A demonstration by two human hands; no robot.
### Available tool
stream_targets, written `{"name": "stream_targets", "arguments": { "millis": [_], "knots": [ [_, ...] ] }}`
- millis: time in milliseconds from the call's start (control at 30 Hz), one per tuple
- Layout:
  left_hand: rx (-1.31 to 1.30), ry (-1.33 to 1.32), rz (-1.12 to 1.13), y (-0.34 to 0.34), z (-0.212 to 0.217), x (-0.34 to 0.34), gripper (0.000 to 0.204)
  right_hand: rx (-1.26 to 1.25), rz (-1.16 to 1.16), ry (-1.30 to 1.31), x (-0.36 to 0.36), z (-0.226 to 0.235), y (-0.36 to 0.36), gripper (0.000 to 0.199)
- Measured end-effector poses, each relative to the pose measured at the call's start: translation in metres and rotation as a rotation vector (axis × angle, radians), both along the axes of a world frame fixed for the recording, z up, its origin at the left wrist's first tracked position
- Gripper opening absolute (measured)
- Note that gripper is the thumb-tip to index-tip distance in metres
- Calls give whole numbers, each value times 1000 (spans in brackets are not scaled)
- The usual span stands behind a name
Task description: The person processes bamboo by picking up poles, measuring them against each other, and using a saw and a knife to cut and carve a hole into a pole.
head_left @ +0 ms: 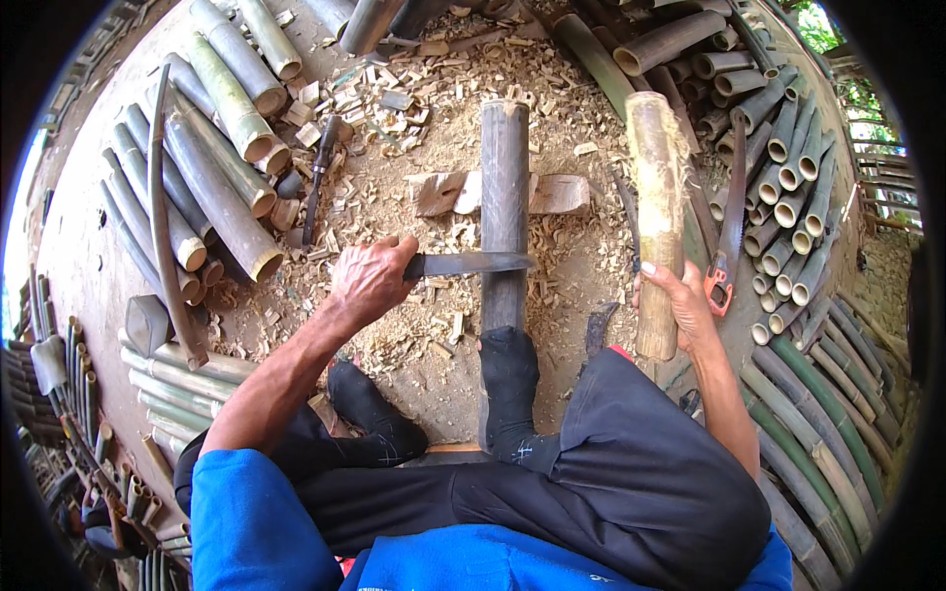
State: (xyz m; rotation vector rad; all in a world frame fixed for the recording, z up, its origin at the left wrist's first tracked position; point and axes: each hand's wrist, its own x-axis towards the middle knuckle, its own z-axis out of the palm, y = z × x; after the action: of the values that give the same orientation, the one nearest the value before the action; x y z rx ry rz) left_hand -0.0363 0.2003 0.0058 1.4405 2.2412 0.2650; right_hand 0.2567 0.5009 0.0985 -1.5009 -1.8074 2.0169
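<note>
Left hand (pixel 372 279): fist closed around the near end of a dark, flat metal blade (pixel 463 263), which lies across a dark grey bamboo tube (pixel 505 187); contact unclear. Right hand (pixel 694 303): wrapped round the lower part of a pale brown, frayed cylindrical wooden club (pixel 658 217), right of the tube. Tube runs over a pale rough wood block (pixel 562 194), black-socked foot (pixel 508 366) at its near end. Orange-handled handsaw (pixel 729 236) just beside right hand.

Left hand (pixel 371 280) holds knife (pixel 463 264); perhaps touching bamboo (pixel 506 187); right hand (pixel 687 303), club (pixel 657 212).
</note>
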Motion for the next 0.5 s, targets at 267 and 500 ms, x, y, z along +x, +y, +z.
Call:
{"name": "stream_targets", "arguments": {
  "millis": [267, 500],
  "knots": [
    [-6, 18, 5, 9, -5, -4, 23, 111, 171, -17, -15, 10, -2, 67],
    [-14, -9, -8, 12, -2, -3, 22, 312, 358, -90, -24, 15, 1, 82]
  ]
}}
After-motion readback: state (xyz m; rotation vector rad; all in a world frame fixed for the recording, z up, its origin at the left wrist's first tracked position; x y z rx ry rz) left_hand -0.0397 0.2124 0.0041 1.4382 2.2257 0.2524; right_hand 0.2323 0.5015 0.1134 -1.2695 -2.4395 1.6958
